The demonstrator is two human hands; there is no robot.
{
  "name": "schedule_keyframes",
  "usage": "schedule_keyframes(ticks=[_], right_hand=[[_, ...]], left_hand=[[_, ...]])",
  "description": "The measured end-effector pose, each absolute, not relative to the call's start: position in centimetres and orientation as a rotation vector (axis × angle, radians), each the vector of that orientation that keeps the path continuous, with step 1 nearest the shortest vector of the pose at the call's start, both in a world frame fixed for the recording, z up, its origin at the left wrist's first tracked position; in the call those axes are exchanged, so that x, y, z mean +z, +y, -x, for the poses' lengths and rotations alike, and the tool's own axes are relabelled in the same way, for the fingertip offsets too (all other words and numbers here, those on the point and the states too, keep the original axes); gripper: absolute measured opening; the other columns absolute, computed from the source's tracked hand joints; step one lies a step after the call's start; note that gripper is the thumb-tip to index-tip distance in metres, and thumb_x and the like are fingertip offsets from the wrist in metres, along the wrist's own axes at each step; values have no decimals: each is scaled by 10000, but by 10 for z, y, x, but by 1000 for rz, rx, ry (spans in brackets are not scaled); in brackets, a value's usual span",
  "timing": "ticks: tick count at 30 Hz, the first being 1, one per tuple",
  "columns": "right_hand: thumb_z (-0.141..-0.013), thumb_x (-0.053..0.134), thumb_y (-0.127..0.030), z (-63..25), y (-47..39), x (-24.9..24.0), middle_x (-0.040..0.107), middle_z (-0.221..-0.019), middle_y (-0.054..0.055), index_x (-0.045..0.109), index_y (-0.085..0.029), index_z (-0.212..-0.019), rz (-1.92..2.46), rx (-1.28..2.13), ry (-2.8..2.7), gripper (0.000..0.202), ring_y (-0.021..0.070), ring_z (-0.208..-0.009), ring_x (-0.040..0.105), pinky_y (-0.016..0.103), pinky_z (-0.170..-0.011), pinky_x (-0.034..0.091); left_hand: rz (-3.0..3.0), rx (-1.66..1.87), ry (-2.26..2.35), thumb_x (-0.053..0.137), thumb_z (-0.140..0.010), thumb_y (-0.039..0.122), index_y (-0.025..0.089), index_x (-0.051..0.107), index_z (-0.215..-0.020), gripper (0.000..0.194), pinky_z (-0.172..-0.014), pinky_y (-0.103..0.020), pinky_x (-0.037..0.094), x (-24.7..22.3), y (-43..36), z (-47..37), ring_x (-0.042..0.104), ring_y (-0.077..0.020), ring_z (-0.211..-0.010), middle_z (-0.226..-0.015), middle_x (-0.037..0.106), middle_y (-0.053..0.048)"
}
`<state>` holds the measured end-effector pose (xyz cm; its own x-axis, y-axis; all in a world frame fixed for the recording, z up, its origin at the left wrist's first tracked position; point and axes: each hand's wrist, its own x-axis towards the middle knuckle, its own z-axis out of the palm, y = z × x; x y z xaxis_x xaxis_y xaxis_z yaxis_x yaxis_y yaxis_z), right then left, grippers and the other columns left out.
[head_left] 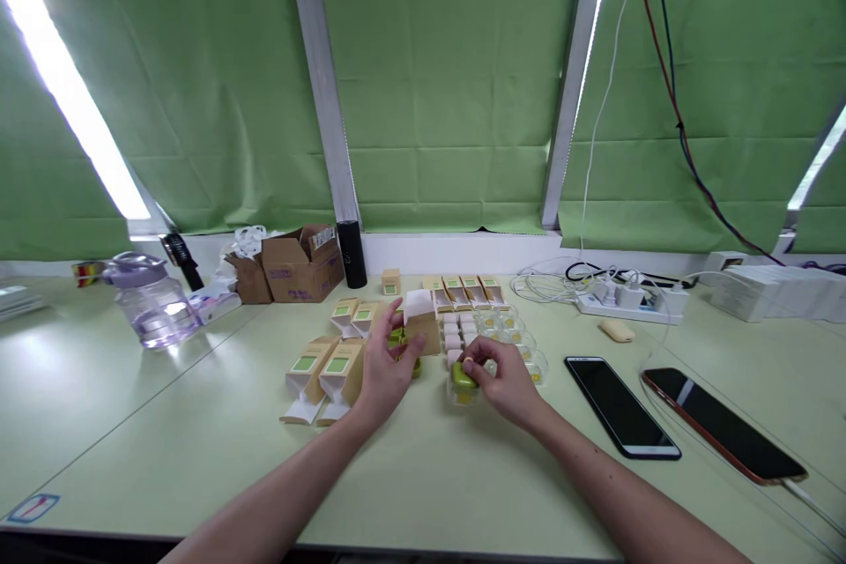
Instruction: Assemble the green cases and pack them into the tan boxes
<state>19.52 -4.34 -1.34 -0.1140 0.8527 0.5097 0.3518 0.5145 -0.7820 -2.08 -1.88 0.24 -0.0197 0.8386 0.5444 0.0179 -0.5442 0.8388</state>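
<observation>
My right hand (506,379) pinches a small green rounded case (464,376) between thumb and fingers, right above a clear plastic holder (461,396). To its left, my left hand (387,370) is open, its thumb and fingers apart. The left thumb overlaps the edge of a kraft-paper box (423,337) with a raised white flap; I cannot tell whether it touches. Green cases (397,337) show between those fingers, partly hidden. Behind my right hand stand rows of small pale pink pieces (452,341) and clear holders with yellow centres (512,326).
Open kraft boxes (338,367) with green labels stand left of my hands, and more (463,291) stand behind. Two phones (621,405) lie at right, near a power strip (627,300). A water jug (155,304), a cardboard carton (300,269) and a black cylinder (352,256) stand farther left.
</observation>
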Motion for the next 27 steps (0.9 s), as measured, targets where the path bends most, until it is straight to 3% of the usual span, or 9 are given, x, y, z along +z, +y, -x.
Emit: schedule_keyframes(ticks=[6, 15, 22, 27], right_hand=[[-823, 659, -184, -191, -48, -15, 776, -789, 2, 692, -246, -773, 1143, 486, -1912, 87, 213, -739, 698, 325, -737, 495], [-801, 691, -153, -191, -48, -16, 785, -793, -2, 695, -255, -785, 1140, 421, -2007, 104, 215, -739, 701, 320, -732, 490], [-848, 681, -207, -192, -51, -9, 772, -838, -5, 689, -256, -835, 1083, 467, -1999, 52, 211, -781, 702, 322, -759, 504], [-936, 643, -315, -192, -48, -5, 778, -982, 45, 703, -237, -1039, 963, 582, -1772, 142, 222, -888, 715, 338, -780, 522]], left_hand=[[-1195, 1438, 705, 835, -868, 480, 219, 507, -1493, 752, -900, -323, 630, 1, -14, 22, 740, -250, -1126, -1250, 755, -116], [-999, 1331, 581, 781, -921, 459, 187, 680, -1218, 416, -801, -372, 668, -1, -12, 20, 755, -274, -1090, -1244, 756, -129], [-913, 1296, 617, 755, -949, 349, 163, 718, -1180, 299, -829, -339, 642, -2, -11, 21, 769, -232, -1000, -1187, 779, -125], [-984, 1263, 613, 825, -887, 421, 159, 748, -1173, 395, -817, -305, 624, 4, -18, 11, 766, -233, -989, -1101, 796, -109]])
